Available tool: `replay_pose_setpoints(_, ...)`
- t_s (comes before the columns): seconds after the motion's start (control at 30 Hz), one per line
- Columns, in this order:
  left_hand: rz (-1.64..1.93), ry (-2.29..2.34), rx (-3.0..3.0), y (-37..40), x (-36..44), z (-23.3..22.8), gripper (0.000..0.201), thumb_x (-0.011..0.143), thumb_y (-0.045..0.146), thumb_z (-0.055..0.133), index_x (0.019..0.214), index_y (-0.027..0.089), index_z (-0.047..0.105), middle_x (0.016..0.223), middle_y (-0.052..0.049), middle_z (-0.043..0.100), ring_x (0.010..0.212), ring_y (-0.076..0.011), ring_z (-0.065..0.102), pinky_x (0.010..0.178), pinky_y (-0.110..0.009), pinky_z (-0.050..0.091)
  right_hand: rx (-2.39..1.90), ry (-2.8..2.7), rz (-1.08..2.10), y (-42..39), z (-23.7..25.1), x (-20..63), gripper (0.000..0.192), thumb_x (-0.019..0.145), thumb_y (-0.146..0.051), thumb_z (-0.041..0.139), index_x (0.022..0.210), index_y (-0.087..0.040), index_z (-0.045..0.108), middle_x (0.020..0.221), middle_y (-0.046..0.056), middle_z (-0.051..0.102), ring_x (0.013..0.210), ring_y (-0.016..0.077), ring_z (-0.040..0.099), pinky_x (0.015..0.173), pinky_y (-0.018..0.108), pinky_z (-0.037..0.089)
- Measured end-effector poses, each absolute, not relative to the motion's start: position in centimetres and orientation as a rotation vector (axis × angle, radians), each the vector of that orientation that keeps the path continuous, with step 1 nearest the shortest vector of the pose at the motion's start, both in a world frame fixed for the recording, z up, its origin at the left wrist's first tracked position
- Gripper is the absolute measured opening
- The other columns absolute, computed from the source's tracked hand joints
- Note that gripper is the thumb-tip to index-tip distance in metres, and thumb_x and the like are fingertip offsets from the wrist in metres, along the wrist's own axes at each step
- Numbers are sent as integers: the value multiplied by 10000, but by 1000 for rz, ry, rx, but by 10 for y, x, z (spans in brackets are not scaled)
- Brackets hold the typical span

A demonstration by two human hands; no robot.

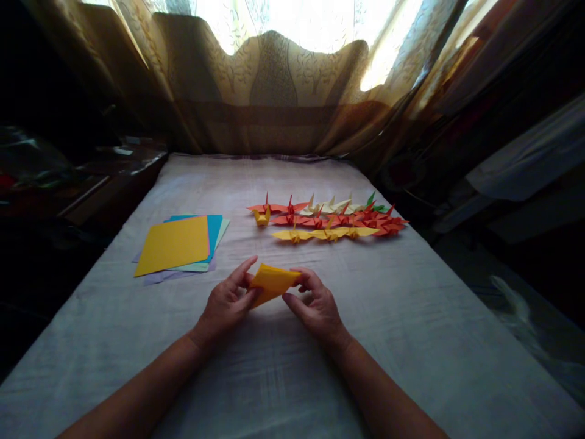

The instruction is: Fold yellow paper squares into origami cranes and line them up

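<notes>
We reach both forearms forward over the bed (411, 317), wrists low. Our left hand (227, 303) pinches the left edge of a folded yellow paper (273, 283), thumb on top; our right hand (315, 306) grips its right corner. The paper is held just above the sheet. Beyond the paper and to its left lies a stack of coloured sheets (178, 247); beyond it to the right lie rows of paper cranes (329, 219).
</notes>
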State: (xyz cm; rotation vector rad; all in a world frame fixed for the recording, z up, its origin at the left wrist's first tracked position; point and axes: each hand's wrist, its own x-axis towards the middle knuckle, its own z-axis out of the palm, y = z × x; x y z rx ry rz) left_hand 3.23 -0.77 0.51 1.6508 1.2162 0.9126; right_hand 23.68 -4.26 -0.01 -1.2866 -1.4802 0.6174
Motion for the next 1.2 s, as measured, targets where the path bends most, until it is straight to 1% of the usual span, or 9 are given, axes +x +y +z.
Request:
replay_pose_setpoints(0.1,919,1070,1317,-8,37,8,772,770,526,726,1416,175,491,967,-56,716,897,-228,696,812,-352,562,-1286,-1514,706,-44,-1,233,199,800,-329,665,966,-221,682,833,9,722,713,145,651,658,246,517)
replay_pose_setpoints(0.2,926,1033,1287,-6,35,7,763,780,513,721,1421,175,480,1066,-85,711,973,-242,689,862,-381,563,-1280,-1519,688,-44,-1,233,119,851,-281,602,835,-215,700,723,-4,705,597,122,615,577,226,491)
replay_pose_setpoints(0.33,1070,1207,1798,-5,24,3,657,859,388,664,1458,254,429,1316,-120,612,1123,-254,637,872,-386,572,-1246,-1547,269,-41,8,245,134,830,-148,574,843,-219,688,753,11,707,688,150,645,655,262,528)
replay_pose_setpoints(0.47,1201,1171,2441,-14,21,7,742,911,343,644,1541,291,254,1519,-148,417,1359,-309,461,1034,-474,487,-1184,-1599,-178,-39,23,259,158,862,-102,600,906,-231,681,855,45,700,827,185,647,785,327,536)
replay_pose_setpoints(0.53,1230,1107,2645,-19,24,10,723,913,314,652,1531,294,277,1555,-152,360,1411,-322,392,1076,-487,442,-1179,-1673,-307,-38,26,262,158,872,-101,616,926,-232,686,864,51,697,829,186,636,799,331,528)
replay_pose_setpoints(0.67,1113,925,2931,-21,27,12,351,941,217,607,1282,300,594,1396,-72,585,1350,-264,486,1105,-435,390,-1216,-1878,-395,-37,17,259,132,900,-128,606,905,-229,691,839,41,705,816,184,619,793,315,504)
replay_pose_setpoints(0.73,973,803,3014,-18,24,11,250,980,189,526,1178,266,657,1254,-36,694,1248,-221,584,1104,-398,382,-1225,-1995,-346,-37,8,257,149,913,-128,575,884,-221,688,849,42,709,819,181,619,780,300,497)
replay_pose_setpoints(1.03,752,713,2919,-21,19,0,234,985,168,468,989,216,696,1060,-36,768,1020,-181,705,1052,-381,448,-1352,-2240,-144,-53,-1,243,154,862,-159,615,990,-212,682,1084,82,698,1008,238,594,859,353,467)
replay_pose_setpoints(1.2,706,792,2805,-22,22,5,230,985,203,452,974,199,681,1019,-53,765,951,-192,711,955,-369,503,-1363,-2267,-24,-55,0,244,118,879,-198,644,968,-241,709,1030,57,701,942,216,604,820,341,467)
